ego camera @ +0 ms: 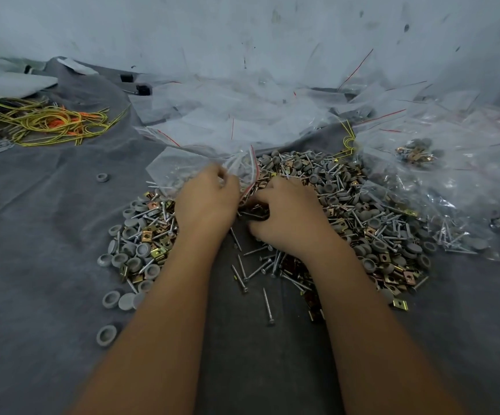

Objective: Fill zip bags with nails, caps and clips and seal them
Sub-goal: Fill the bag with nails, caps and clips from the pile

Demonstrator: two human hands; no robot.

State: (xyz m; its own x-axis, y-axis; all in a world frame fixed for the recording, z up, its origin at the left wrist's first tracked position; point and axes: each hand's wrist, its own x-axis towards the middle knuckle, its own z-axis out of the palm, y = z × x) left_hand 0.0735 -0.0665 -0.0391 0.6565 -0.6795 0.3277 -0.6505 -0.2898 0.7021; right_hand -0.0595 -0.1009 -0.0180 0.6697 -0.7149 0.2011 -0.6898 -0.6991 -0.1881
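A big heap (347, 205) of silver screws, grey round caps and brass square clips lies on the grey cloth. My left hand (205, 199) pinches the red-striped mouth of a clear zip bag (179, 169) at the heap's far left; the bag lies over the pile with some pieces in it. My right hand (284, 214) is curled down into the heap just right of the bag's mouth, its fingers closed around a clump of clips and screws. The fingertips of both hands are hidden.
A pile of empty zip bags (227, 115) lies behind the heap. Filled bags (440, 175) sit at the right. Yellow and orange cords (51, 121) lie at the back left. Loose caps (106, 335) and screws (268, 307) are scattered near my forearms. A pale wall stands behind.
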